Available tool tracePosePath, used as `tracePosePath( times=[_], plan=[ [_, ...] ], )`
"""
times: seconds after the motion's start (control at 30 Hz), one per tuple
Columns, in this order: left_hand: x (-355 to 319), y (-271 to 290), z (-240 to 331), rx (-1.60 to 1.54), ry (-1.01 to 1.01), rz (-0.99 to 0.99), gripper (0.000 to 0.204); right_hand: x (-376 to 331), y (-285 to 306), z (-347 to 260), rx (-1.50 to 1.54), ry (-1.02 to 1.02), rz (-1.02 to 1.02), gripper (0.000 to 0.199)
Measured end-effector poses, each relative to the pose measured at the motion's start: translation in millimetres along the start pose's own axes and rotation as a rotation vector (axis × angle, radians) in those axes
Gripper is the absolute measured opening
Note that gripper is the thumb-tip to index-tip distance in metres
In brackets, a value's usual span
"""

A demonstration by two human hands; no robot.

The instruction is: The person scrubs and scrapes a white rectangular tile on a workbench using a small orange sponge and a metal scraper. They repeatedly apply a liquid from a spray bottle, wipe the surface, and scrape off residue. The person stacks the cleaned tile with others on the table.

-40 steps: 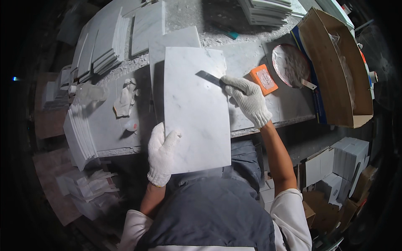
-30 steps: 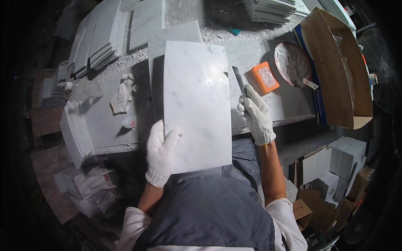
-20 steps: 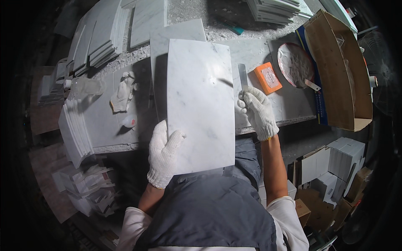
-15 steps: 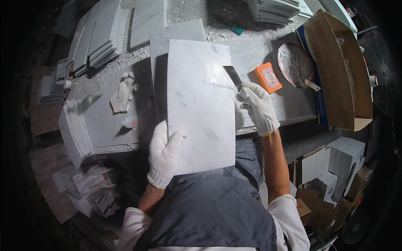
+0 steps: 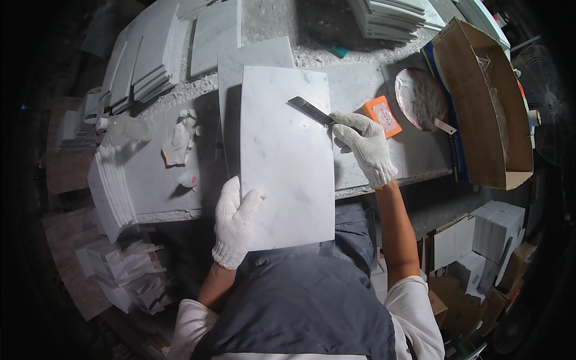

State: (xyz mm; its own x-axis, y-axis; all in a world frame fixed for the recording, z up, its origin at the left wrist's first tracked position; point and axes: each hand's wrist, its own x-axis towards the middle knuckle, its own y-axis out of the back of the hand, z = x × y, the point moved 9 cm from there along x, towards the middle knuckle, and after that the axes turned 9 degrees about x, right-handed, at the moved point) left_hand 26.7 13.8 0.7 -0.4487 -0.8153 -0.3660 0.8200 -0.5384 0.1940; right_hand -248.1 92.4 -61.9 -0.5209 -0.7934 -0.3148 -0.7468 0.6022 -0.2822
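Observation:
A white, grey-veined marble tile [image 5: 287, 180] stands tilted in front of me, its far part over the workbench. My left hand [image 5: 235, 225], in a white knit glove, grips its lower left edge with the thumb on the face. In my gloved right hand [image 5: 367, 147] is a flat dark metal blade [image 5: 309, 109], perhaps a scraper; the fingers cover its rear end. The blade lies over the upper part of the tile, pointing up and left. Whether it touches the surface I cannot tell. An orange block [image 5: 382, 116] sits just beyond my right hand.
A round dish of grey paste [image 5: 420, 99] with a putty knife [image 5: 445, 126] is at right, beside an open cardboard box [image 5: 480, 102]. Spare gloves [image 5: 179, 141] and a clear bottle [image 5: 129, 129] lie left. Stacked tiles [image 5: 157, 54] stand at the back left.
My right hand has shifted left, and the blade has swung from the tile's right edge to across its upper face. My left hand keeps its hold on the tile.

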Motion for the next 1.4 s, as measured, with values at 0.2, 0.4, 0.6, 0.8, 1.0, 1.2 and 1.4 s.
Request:
tracePosePath(
  times=[0.2,0.4,0.6,0.8,1.0,1.2,1.4],
  plan=[
    [6,2,-7,0.116,-0.051,-0.007,0.029,-29,17,-7,-0.062,-0.037,-0.037,0.032],
    [11,3,-15,0.275,-0.043,-0.042,0.044,-65,124,-76,-0.265,0.362,0.445,0.034],
    [5,18,19,1.013,-0.193,0.044,0.054,-78,143,-124,-0.961,0.606,0.551,0.023],
    [-6,8,35,1.354,-0.285,0.057,0.043,-47,121,-107,-1.356,0.519,0.595,0.012],
    [-16,38,72,1.136,-0.379,0.320,0.026,-71,115,-108,-1.249,0.500,0.558,0.024],
    [-19,45,91,1.010,-0.389,0.315,0.019,-122,23,-121,-0.751,1.079,0.365,0.031],
    [-34,3,56,1.396,-0.454,0.312,0.028,-96,-123,-63,-1.186,0.742,-0.398,0.043]
  ],
)
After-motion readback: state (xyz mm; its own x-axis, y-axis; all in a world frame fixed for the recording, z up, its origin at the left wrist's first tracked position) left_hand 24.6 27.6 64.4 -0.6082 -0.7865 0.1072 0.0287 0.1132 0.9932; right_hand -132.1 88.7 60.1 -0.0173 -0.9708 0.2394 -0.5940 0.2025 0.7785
